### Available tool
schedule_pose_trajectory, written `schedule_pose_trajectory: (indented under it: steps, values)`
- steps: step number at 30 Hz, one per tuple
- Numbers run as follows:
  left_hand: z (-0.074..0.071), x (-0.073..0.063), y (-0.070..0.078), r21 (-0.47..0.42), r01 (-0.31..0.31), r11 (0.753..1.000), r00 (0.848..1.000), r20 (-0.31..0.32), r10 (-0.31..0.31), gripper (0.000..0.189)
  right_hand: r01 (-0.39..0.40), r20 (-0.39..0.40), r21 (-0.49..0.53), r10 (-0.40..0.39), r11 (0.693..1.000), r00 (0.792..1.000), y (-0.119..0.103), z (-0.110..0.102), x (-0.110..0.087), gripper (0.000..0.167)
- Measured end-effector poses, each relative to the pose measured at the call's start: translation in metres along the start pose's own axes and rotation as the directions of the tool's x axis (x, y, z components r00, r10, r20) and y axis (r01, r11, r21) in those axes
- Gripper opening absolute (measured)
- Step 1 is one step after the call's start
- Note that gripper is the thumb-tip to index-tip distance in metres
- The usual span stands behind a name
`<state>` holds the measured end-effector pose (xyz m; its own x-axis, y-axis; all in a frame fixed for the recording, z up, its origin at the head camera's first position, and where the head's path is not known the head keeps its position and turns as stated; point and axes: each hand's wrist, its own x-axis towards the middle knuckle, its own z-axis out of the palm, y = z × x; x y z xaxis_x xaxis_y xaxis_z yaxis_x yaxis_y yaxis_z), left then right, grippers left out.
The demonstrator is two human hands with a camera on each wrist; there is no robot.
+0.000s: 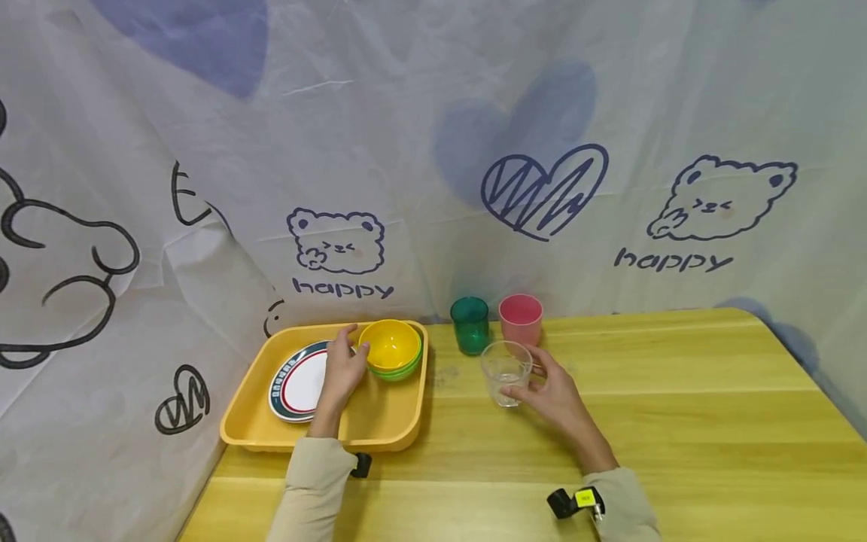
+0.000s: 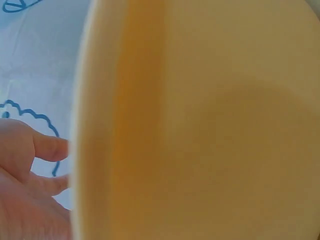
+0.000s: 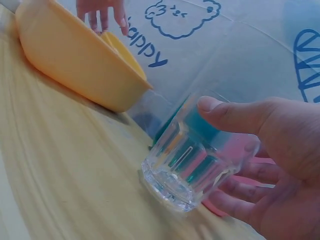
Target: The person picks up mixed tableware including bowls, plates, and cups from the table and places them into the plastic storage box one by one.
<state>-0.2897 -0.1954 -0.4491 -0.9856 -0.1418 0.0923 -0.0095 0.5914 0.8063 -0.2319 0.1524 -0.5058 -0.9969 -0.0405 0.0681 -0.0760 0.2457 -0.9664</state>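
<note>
A clear faceted cup [image 1: 503, 374] is in my right hand [image 1: 557, 397], which grips its side between thumb and fingers. In the right wrist view the clear cup [image 3: 172, 167] tilts, its thick base near the wooden table. Over the yellow tray [image 1: 379, 421], my left hand [image 1: 344, 370] has its fingers spread, with the thumb close to the rim of a yellow bowl [image 1: 390, 345]; whether they touch I cannot tell. That bowl is nested in a green bowl [image 1: 401, 370]. Partly behind the left hand lies a white plate with a dark patterned rim [image 1: 291, 384].
A green cup [image 1: 470, 327] and a pink cup [image 1: 521, 319] stand at the table's back edge, just behind the clear cup. A printed cloth [image 1: 420, 188] hangs behind the table and along its left side. The wooden table [image 1: 698, 421] stretches to the right.
</note>
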Motion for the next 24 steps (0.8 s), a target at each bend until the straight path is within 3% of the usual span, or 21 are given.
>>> schedule_pose_trajectory:
  steps: [7, 12, 17, 24]
  values:
    - [0.001, -0.012, 0.006, -0.059, -0.142, 0.988, 0.982, -0.132, 0.133, 0.044, 0.006, -0.010, -0.001, -0.006, 1.000, 1.000, -0.003, -0.007, -0.002, 0.084]
    - [0.002, -0.020, 0.010, -0.159, -0.216, 0.963, 0.966, -0.180, 0.187, 0.042, 0.000, -0.009, 0.005, 0.000, 1.000, 1.000, -0.007, -0.010, -0.003, 0.084]
    - [0.004, -0.027, 0.017, -0.293, -0.270, 0.917, 0.961, -0.135, 0.240, 0.043, 0.010, -0.019, 0.026, -0.009, 1.000, 1.000, -0.015, -0.015, -0.006, 0.084]
    - [0.013, -0.031, 0.032, -0.403, -0.333, 0.852, 0.938, -0.045, 0.345, 0.045, 0.046, -0.033, -0.001, -0.046, 0.999, 0.998, -0.023, -0.025, -0.007, 0.084]
